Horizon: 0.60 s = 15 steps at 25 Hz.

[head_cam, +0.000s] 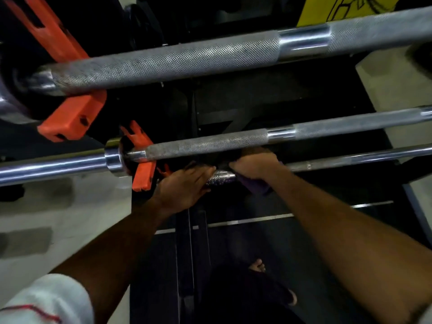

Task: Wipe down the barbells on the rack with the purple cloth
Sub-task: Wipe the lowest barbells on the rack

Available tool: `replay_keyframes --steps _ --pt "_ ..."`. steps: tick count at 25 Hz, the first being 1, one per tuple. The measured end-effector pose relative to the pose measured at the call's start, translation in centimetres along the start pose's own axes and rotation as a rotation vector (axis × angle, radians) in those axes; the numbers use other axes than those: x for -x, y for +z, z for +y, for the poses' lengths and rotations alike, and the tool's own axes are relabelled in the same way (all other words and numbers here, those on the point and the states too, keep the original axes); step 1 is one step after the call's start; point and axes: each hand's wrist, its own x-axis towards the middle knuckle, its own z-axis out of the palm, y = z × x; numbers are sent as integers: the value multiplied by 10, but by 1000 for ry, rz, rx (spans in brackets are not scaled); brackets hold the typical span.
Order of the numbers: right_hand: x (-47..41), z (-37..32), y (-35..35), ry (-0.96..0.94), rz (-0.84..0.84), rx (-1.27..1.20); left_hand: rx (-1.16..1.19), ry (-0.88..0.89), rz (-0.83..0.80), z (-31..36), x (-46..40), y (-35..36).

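Note:
Three steel barbells lie across an orange-hooked rack, one above the other. The top barbell (177, 61) is nearest the camera and the middle barbell (210, 145) is below it. My hands are on the lowest barbell (221, 178). My right hand (256, 166) grips the purple cloth (253, 185), wrapped round that bar. My left hand (184, 187) holds the same bar just left of the cloth, fingers laid over it. A short shiny knurled stretch shows between the two hands.
Orange rack hooks (72, 118) (142, 169) hold the bars at the left. A chrome sleeve (53, 167) juts out left. Below are the dark rack base, grey floor (58, 211) and my bare foot (257, 265). A yellow sign (339, 8) sits top right.

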Motion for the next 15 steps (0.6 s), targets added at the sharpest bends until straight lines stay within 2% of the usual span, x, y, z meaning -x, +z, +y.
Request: replay_keyframes --steps 2,3,5,7,8,10,11,12,14,15 --pt "-7 21 -6 101 -150 -359 15 42 23 -1 -1 -3" --pt "-10 32 -2 143 -120 -569 10 67 40 -3 2 -1" --pt "-12 32 -2 122 -57 -605 -15 86 61 -3 2 -1" --pt "-9 19 7 28 -48 -259 -32 53 68 -1 0 -4" --pt "3 7 14 8 58 -1 -30 25 71 0 1 -6" --pt "20 -11 17 -38 235 105 -37 20 74 1 2 -6" --pt "15 -7 18 -52 196 52 -37 25 72 1 3 -5" --pt "8 -5 9 -8 72 -63 -30 29 67 0 2 -4" --pt "-7 7 -9 186 -231 -481 -24 34 34 0 3 -2" --pt "-12 16 -17 270 -280 -626 -33 29 20 0 3 -2"
